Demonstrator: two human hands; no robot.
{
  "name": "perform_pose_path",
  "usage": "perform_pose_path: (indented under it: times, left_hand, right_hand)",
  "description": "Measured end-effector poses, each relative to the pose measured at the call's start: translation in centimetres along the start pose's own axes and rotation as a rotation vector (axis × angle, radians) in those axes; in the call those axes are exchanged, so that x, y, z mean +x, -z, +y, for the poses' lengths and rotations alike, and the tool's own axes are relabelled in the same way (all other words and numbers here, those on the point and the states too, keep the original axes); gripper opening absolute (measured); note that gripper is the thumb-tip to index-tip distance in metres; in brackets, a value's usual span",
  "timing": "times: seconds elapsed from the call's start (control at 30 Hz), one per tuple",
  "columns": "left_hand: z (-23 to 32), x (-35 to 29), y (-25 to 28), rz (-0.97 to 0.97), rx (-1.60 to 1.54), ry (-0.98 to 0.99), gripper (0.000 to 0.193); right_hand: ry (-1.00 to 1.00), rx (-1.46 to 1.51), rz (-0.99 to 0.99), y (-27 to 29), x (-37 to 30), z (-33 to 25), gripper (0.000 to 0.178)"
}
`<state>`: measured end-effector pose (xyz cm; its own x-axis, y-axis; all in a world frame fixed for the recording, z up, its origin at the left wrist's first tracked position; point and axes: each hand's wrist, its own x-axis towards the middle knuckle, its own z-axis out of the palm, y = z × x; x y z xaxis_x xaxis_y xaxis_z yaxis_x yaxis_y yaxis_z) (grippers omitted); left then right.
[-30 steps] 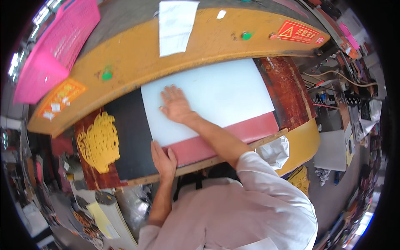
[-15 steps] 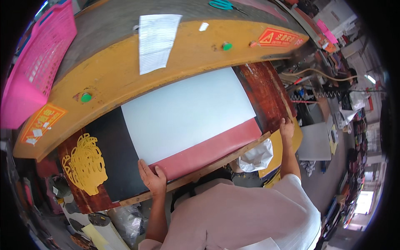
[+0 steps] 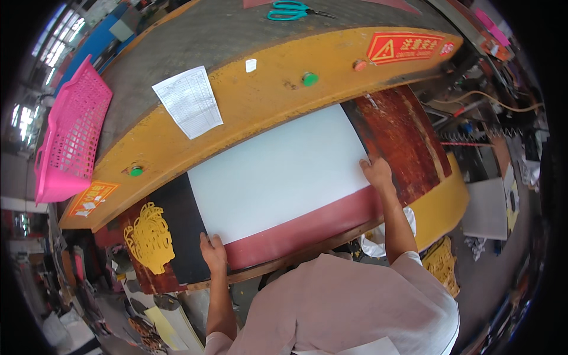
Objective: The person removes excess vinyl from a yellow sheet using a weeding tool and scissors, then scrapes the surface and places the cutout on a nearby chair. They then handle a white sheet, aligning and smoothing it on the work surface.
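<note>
A large white sheet (image 3: 278,171) lies flat on a dark red sheet (image 3: 307,231), whose near strip shows along the front. At the near left corner of the white sheet is my left hand (image 3: 214,254); its fingers and thumb are apart at the edge. My right hand (image 3: 380,175) touches the right edge of the white sheet, its thumb at the rim and its fingers partly spread over the dark surface beside it. Neither hand is closed round anything. Under the sheets is a black board (image 3: 177,228) on a worn reddish table (image 3: 414,142).
A yellow machine beam (image 3: 260,83) with green buttons crosses behind the sheets, bearing a hanging paper (image 3: 189,103). On top are teal scissors (image 3: 290,10) and a pink basket (image 3: 77,133). Yellow cut-out pieces (image 3: 151,239) lie at left. A whitish bag (image 3: 374,241) hangs below the right forearm.
My right hand has moved left and away from me, from the table's right front edge to the white sheet's right edge. My left hand stays at the near left corner. The view has shifted.
</note>
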<state>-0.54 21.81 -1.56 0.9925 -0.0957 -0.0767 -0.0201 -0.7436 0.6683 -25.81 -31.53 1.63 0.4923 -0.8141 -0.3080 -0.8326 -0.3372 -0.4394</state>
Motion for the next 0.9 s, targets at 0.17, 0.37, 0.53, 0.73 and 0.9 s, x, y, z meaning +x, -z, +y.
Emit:
perform_pose_path:
  times: [0.17,0.37,0.53,0.73,0.9]
  left_hand:
    - [0.8,3.4,-1.7,-0.052,-0.036,0.288,0.058]
    - [0.5,5.6,-3.3,0.147,-0.004,0.462,0.067]
    - [-0.7,11.2,-0.5,0.099,0.184,0.401,0.062]
    - [-0.5,13.5,3.0,0.265,-0.036,-0.011,0.044]
    - [2.0,5.5,1.6,0.16,-0.704,0.451,0.023]
  right_hand:
    - [0.013,-0.178,0.056,-0.2,0.2,-1.2,0.054]
    - [-0.057,-0.193,0.085,-0.5,-0.8,-2.4,0.055]
    - [-0.135,-0.206,-0.109,-3.1,-5.1,-2.9,0.06]
    - [-0.106,-0.014,-0.332,-4.0,-10.2,-4.8,0.053]
    - [-0.074,0.181,-0.258,-2.9,-6.0,-5.2,0.048]
